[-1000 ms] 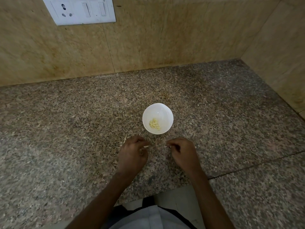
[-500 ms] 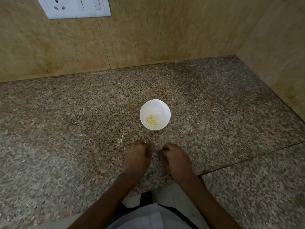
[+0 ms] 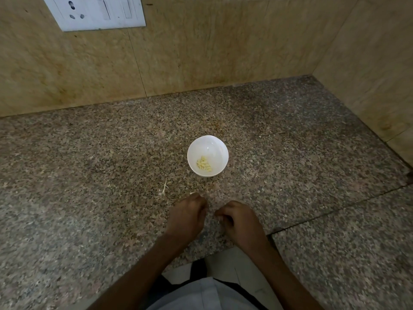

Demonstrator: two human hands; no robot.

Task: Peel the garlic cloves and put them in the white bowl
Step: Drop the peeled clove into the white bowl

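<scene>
The white bowl (image 3: 215,143) stands on the granite counter (image 3: 89,175) with several peeled yellowish garlic cloves (image 3: 204,164) at its bottom. Just in front of the bowl, both hands hover low over the counter, a small gap between them. My left hand (image 3: 186,217) has its fingers curled, and a small pale tip of a garlic clove (image 3: 192,193) shows at its fingertips. My right hand (image 3: 240,221) is curled too, thumb and forefinger pressed together; nothing can be made out between them.
A thin strip of garlic skin (image 3: 164,187) lies on the counter left of the bowl. Tiled walls rise at the back and right, with a white switch plate (image 3: 96,12) on the back wall. The counter's front edge (image 3: 223,249) is just under my wrists.
My hands drew a little back from the bowl and closer together. The pale bit seen between them one second ago now shows only at my left fingertips.
</scene>
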